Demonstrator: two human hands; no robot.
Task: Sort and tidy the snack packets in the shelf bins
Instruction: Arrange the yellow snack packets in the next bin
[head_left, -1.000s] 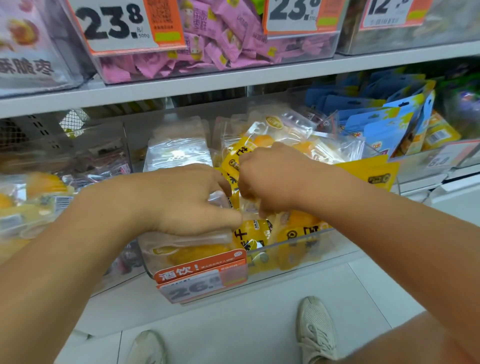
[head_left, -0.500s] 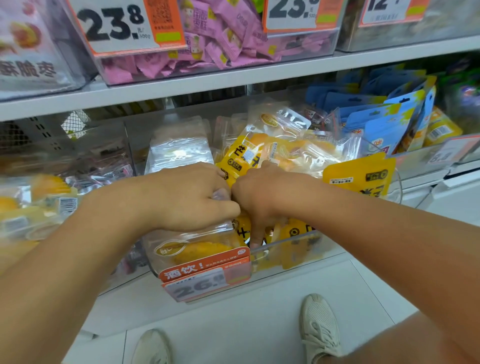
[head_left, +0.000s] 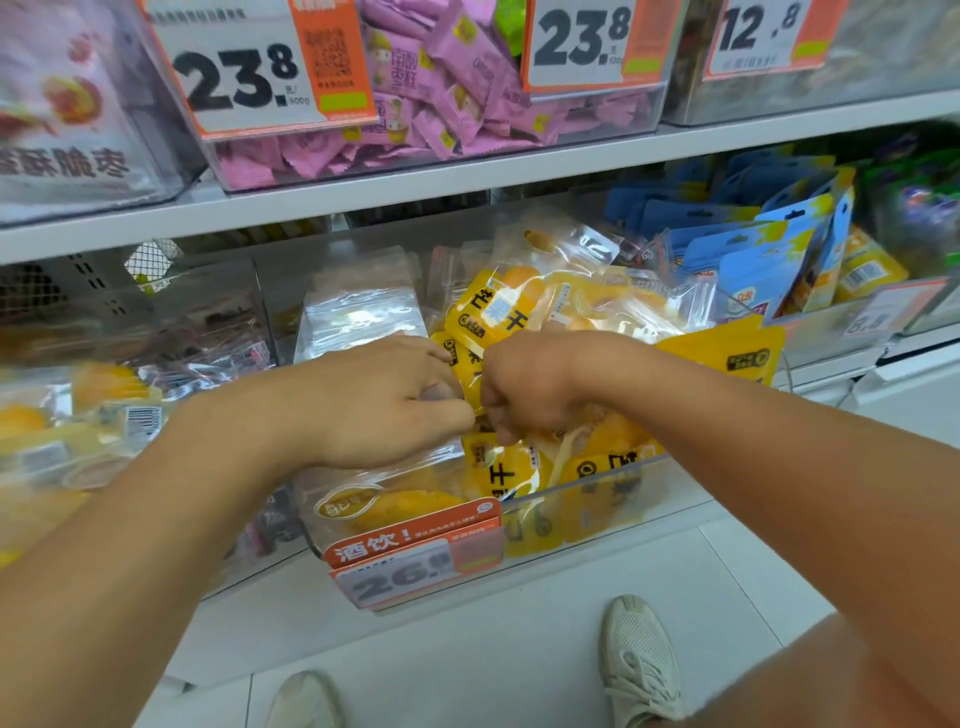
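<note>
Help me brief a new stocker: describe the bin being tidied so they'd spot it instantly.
On the lower shelf, below the pink packets, sits a clear bin of yellow packets. Only its front carries an orange tag reading 26.

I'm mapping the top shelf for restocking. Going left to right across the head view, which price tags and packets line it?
White-pink bag → 23.8 price tag → pink snack packets → second 23.8 tag → 12.8 tag.
</note>
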